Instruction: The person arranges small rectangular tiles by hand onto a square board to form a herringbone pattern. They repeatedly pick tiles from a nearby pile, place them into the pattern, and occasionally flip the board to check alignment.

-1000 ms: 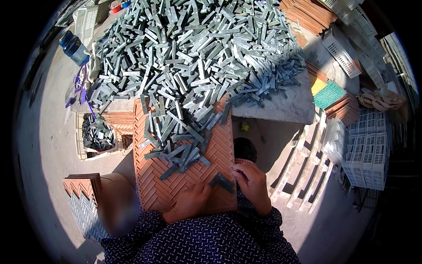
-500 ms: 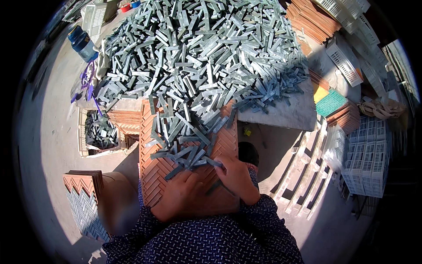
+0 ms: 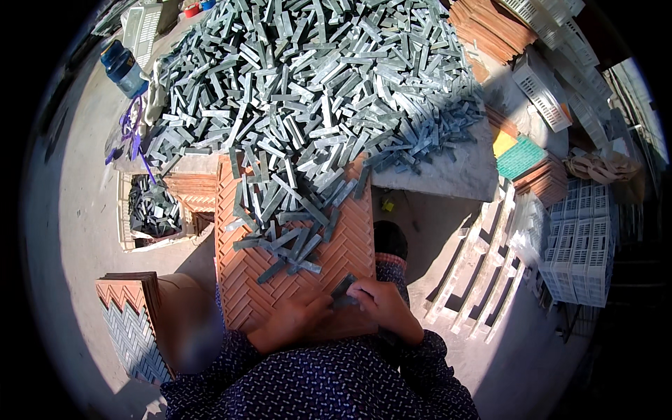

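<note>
An orange tray (image 3: 239, 290) with a raised herringbone pattern lies in front of my body. Loose grey stone strips (image 3: 297, 241) are heaped on its far half. Over the near right part of the tray, my right hand (image 3: 381, 302) pinches a dark grey stone strip (image 3: 342, 285) between thumb and fingers. Left of that strip, my left hand (image 3: 297, 313) is low over the tray with bent fingers. Shade and blur hide whether it grips anything. Beyond the tray spreads a large pile of the same strips (image 3: 315, 98).
A cream crate (image 3: 126, 227) of dark pieces stands left. Nearer is an upright stack of trays (image 3: 133, 318) filled with grey strips. A wooden pallet (image 3: 476, 280) and white plastic crates (image 3: 577, 245) are at right. A blue water jug (image 3: 126, 70) stands far left.
My right hand has drawn back from the loose strips toward my body, with a strip in its fingers. My left hand has also moved nearer, off the heap's edge.
</note>
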A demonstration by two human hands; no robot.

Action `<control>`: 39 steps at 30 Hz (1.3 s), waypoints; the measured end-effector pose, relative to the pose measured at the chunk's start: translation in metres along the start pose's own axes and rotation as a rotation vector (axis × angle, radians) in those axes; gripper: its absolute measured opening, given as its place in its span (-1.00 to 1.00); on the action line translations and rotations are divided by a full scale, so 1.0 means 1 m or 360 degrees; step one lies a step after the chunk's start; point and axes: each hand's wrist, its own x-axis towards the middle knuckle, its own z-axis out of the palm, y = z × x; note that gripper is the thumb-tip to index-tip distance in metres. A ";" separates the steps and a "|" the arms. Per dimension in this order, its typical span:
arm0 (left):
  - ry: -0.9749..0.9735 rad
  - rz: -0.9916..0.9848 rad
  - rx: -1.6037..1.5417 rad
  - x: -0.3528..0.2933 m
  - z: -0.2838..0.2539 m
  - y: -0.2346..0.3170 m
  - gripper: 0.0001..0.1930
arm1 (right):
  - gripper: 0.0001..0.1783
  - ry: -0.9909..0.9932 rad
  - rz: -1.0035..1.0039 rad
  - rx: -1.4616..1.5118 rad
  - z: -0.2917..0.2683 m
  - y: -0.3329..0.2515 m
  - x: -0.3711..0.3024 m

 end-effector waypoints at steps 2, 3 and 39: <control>-0.0009 -0.0042 -0.0012 -0.005 0.004 0.001 -0.73 | -0.88 -0.0011 -0.0045 -0.0027 0.002 0.001 0.000; 0.0001 -0.0056 -0.0019 -0.008 0.007 0.001 -0.73 | -0.89 0.0006 -0.0142 -0.0071 0.002 0.002 0.000; 0.0271 -0.0453 0.0347 -0.011 0.004 0.012 -0.72 | -0.84 0.0719 -0.0484 -0.0457 -0.013 0.011 -0.016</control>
